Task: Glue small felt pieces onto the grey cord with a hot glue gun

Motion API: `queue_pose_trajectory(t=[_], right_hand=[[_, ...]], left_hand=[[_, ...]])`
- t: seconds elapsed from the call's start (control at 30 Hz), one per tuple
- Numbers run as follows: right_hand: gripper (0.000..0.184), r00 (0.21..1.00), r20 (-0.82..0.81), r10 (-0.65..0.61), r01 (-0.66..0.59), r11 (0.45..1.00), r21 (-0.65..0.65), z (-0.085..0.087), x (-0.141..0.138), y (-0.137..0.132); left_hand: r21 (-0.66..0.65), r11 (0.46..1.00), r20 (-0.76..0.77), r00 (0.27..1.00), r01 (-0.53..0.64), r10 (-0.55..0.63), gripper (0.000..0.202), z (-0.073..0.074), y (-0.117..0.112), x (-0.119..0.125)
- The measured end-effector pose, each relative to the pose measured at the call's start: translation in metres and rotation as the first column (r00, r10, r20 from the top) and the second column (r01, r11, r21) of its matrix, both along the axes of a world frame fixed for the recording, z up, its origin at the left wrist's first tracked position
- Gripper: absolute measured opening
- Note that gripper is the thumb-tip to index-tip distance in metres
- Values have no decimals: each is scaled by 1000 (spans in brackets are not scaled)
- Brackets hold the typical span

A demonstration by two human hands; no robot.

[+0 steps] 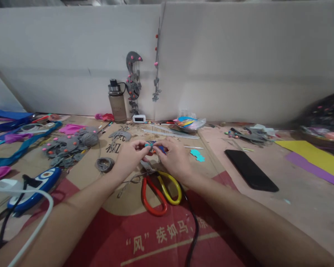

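My left hand and my right hand meet over the cardboard, fingertips pinched together. Between them is a small blue-and-teal piece, mostly covered by the fingers, so its kind is unclear. Just below lie scissors with one red and one yellow handle, their blades partly under my hands. Grey cord trails beside the blades, and a small coil of grey yarn rests left of my left hand. Turquoise cut-out shapes lie to the right of my right hand.
A bottle and a small white device stand at the back. Grey felt pieces with pompoms are heaped at left. A black phone lies at right, near yellow sheets. A black cable crosses the cardboard.
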State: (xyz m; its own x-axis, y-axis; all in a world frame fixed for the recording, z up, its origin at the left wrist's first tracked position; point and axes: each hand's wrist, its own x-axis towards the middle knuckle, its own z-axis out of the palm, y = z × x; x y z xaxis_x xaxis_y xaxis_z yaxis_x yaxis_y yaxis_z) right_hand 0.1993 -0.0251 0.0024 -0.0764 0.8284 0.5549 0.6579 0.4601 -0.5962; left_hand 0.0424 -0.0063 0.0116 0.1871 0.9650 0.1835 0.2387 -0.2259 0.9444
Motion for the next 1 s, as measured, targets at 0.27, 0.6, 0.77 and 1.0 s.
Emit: queue_pose_trajectory(t=[0.27, 0.6, 0.77, 1.0], right_hand=[[23, 804, -585, 108, -412, 810, -418, 26, 5, 0], [19, 619, -712, 331, -680, 679, -276, 64, -9, -55], [16, 603, -698, 388, -680, 706, -195, 80, -9, -82], [13, 560, -641, 525, -709, 703, -44, 103, 0, -110]], left_hand=[[145, 942, 89, 952, -303, 293, 18, 2, 39, -38], [-4, 903, 362, 841, -429, 401, 6, 8, 59, -63], [-90, 861, 454, 749, -500, 483, 2, 13, 67, -81], [-135, 835, 452, 716, -534, 531, 5, 15, 69, -95]])
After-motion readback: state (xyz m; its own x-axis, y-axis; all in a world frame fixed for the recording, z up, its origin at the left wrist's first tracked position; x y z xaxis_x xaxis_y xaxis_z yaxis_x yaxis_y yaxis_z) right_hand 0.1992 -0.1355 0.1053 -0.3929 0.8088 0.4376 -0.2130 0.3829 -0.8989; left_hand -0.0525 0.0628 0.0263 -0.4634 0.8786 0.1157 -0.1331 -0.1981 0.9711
